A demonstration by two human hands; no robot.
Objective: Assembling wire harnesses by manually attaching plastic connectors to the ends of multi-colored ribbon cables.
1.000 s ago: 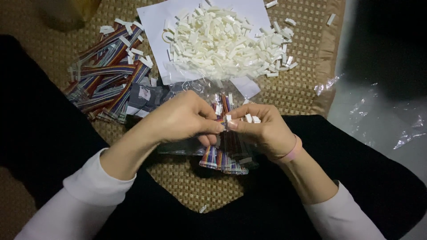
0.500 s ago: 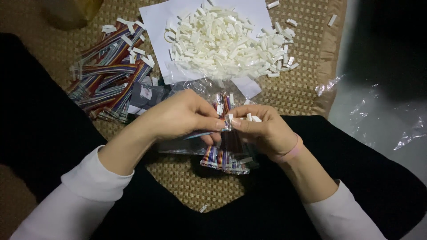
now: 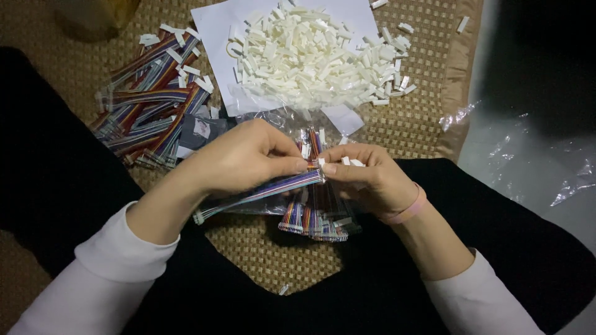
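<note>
**Two hands meeting over a striped ribbon cable**

The left hand (image 3: pixel 245 158) is pinching the near end of a multicoloured ribbon cable (image 3: pixel 261 192) between thumb and forefinger, and the cable is trailing away toward 8 o'clock, ending in a small white plug. The right hand (image 3: pixel 366 177) is pressing its thumb and forefinger together on a small white connector housing (image 3: pixel 321 164) right at that cable end; whether the housing is already seated is hard to tell, as the fingertips are covering it. Under the hands, toward 6 o'clock, a clear bag of more cables (image 3: pixel 313 220) is lying on the woven mat (image 3: pixel 261 251). At 12 o'clock a heap of white housings (image 3: pixel 313 56) is sitting on a white paper sheet (image 3: pixel 214 25). At 10 o'clock a pile of finished cables (image 3: pixel 149 105) is spreading across the mat. A pink band (image 3: pixel 406 211) is circling the right wrist.
</note>
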